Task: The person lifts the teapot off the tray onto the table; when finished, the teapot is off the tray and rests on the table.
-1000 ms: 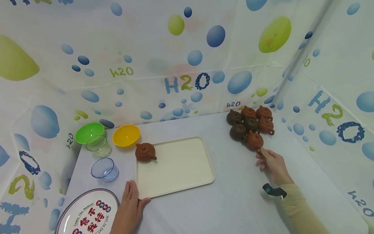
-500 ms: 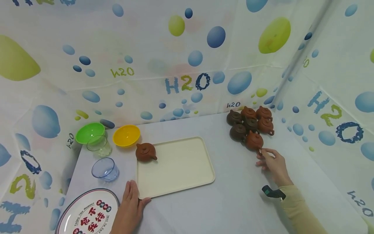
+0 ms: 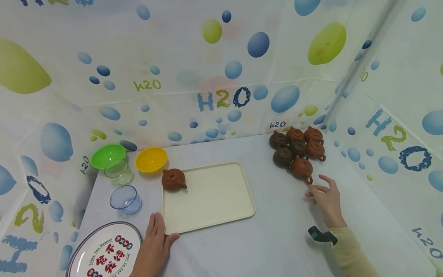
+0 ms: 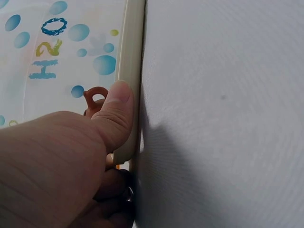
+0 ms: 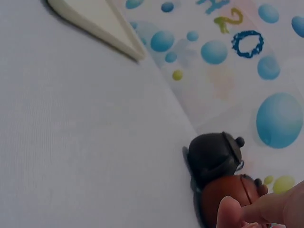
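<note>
My left hand (image 3: 152,246) rests at the near left corner of the cream tray (image 3: 214,200), its fingers straight along the side and the thumb against the front rim. A reddish-brown teapot (image 3: 173,179) sits at the tray's far left corner. At the right, my right hand (image 3: 325,198) is beside the loop handle of another reddish-brown teapot (image 3: 302,167), thumb close to the handle and index finger apart from it. Whether the thumb touches it, I cannot tell. Behind that pot stand several brown teapots, including a dark one (image 3: 282,157); the right wrist view shows a dark teapot (image 5: 213,156) too.
Left of the tray are a green bowl (image 3: 107,154), a yellow bowl (image 3: 151,159), a clear glass (image 3: 121,175) and a bluish glass (image 3: 128,202). A white plate with red lettering (image 3: 107,254) lies near front left. A patterned curtain (image 3: 180,77) encloses the table.
My right hand's finger and thumb have parted from the teapot's handle, and the hand has drawn back slightly. The teapot stays in the group. My left hand keeps its place at the tray.
</note>
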A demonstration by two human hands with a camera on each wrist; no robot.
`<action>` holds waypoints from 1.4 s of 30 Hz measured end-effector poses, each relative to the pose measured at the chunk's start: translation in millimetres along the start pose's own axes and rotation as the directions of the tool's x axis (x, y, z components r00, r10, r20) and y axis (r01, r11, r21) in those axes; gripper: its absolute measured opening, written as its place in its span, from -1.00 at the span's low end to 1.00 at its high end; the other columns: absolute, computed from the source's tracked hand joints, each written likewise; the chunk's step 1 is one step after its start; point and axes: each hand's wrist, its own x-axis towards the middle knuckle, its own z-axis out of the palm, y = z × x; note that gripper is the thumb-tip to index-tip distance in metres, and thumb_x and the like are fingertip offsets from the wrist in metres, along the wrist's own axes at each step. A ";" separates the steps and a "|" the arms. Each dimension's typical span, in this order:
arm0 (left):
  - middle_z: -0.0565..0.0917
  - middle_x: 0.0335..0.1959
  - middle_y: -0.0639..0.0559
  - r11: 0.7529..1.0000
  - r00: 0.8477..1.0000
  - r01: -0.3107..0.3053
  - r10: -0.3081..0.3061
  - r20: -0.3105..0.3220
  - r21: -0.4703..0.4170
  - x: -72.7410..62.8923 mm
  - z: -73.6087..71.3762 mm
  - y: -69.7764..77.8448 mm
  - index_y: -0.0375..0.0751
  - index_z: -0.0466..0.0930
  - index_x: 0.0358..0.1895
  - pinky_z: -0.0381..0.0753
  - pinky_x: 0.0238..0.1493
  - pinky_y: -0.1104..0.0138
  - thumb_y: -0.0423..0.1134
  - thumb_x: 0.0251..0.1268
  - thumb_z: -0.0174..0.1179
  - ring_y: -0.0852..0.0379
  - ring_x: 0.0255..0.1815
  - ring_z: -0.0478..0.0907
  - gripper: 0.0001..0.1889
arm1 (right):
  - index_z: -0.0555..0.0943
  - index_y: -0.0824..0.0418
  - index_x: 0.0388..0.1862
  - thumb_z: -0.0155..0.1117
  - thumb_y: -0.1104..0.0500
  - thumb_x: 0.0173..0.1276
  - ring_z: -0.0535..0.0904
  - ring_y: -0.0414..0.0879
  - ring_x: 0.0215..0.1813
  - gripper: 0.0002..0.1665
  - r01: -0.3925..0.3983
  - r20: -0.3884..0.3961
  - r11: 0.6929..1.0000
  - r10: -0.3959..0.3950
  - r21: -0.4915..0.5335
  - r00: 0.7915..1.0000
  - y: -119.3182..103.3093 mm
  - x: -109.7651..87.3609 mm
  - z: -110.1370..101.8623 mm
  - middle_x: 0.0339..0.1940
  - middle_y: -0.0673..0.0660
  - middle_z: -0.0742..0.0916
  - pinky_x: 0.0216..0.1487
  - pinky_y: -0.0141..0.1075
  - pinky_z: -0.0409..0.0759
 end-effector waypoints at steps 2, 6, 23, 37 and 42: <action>-0.06 0.69 -0.60 1.000 1.000 0.000 0.000 -0.004 0.003 -0.1 -0.8 0.1 -0.69 -0.16 0.64 0.18 0.63 -0.33 0.01 0.59 0.25 -0.52 0.75 -0.12 0.02 | 0.10 0.05 0.74 0.27 0.03 0.64 0.76 -0.35 -0.33 -0.14 0.023 0.016 1.000 -0.023 0.015 1.000 -7.8 -5.7 3.2 0.00 0.01 0.74 -0.35 -0.42 0.65; -0.07 0.69 -0.60 1.000 1.000 0.004 -0.004 -0.005 0.003 0.2 -1.9 0.6 -0.68 -0.17 0.64 0.17 0.64 -0.32 0.00 0.59 0.25 -0.52 0.75 -0.13 0.02 | 0.18 0.06 0.60 0.28 0.08 0.64 0.76 -0.33 -0.29 -0.28 0.074 0.076 0.995 -0.078 0.062 0.994 -22.3 -14.5 14.0 -0.02 -0.04 0.74 -0.35 -0.42 0.66; -0.02 0.68 -0.61 1.000 1.000 0.012 -0.012 -0.023 -0.001 -0.1 1.2 0.5 -0.68 -0.11 0.64 0.24 0.61 -0.33 -0.01 0.59 0.25 -0.52 0.74 -0.06 -0.01 | 0.40 0.18 0.49 0.33 0.24 0.55 0.75 -0.14 -0.37 -0.41 0.160 0.358 0.970 -0.217 0.181 0.908 -75.8 -36.2 139.6 0.09 0.29 0.70 -0.50 -0.43 0.54; 0.01 0.68 -0.59 1.000 0.998 -0.022 0.021 -0.053 -0.019 -1.3 2.8 0.0 -0.68 -0.09 0.64 0.19 0.65 -0.31 -0.02 0.57 0.27 -0.51 0.75 -0.07 -0.01 | 0.44 0.24 0.45 0.29 0.25 0.55 0.75 -0.16 -0.40 -0.46 0.169 0.537 0.941 -0.307 0.292 0.785 -97.8 -71.2 227.0 0.04 0.25 0.72 -0.47 -0.42 0.57; 0.00 0.69 -0.59 1.000 0.999 -0.008 0.008 -0.045 -0.013 -2.3 0.9 -1.2 -0.67 -0.09 0.64 0.18 0.65 -0.31 -0.02 0.56 0.28 -0.50 0.75 -0.06 -0.01 | 0.49 0.22 0.38 0.29 0.22 0.54 0.75 -0.16 -0.42 -0.52 0.157 0.595 0.945 -0.304 0.286 0.744 -101.3 -84.5 254.5 0.03 0.24 0.72 -0.49 -0.43 0.56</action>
